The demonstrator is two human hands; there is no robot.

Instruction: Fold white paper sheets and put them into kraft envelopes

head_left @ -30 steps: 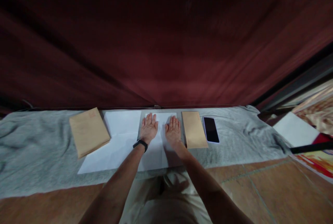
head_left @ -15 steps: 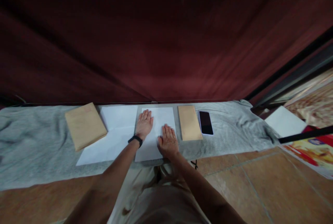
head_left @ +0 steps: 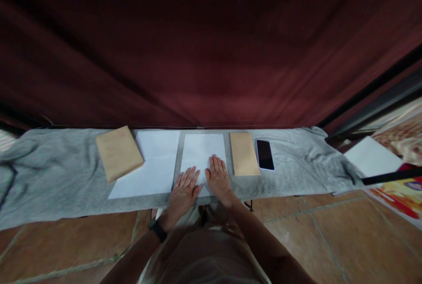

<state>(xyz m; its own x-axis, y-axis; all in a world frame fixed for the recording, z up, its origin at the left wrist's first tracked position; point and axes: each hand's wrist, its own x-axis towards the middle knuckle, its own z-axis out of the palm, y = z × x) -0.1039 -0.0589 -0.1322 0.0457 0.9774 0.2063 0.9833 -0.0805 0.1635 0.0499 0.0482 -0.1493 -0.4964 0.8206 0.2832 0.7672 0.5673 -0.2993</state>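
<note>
A white sheet of paper (head_left: 201, 147) lies flat in front of me on the grey cloth. My left hand (head_left: 184, 190) rests palm down on its near left part, fingers stretched out, a dark watch on the wrist. Flat on the sheet's right side is my right hand (head_left: 218, 177), with its fingers straight. Neither hand grips anything. To the left lie more white paper (head_left: 154, 161) and, overlapping it, a stack of brown envelopes (head_left: 119, 152). A single brown envelope (head_left: 244, 154) sits to the right of the sheet.
A phone (head_left: 265, 154) with a dark screen lies right of the single envelope. Grey cloth (head_left: 303, 165) covers the narrow surface, backed by a dark red curtain (head_left: 204, 64). At the far right are a white sheet (head_left: 372, 156), a dark bar and a colourful printed package (head_left: 402, 194).
My left hand has slid down the sheet from its upper left part toward the near edge. The right hand stays nearly in place. The view has shifted slightly.
</note>
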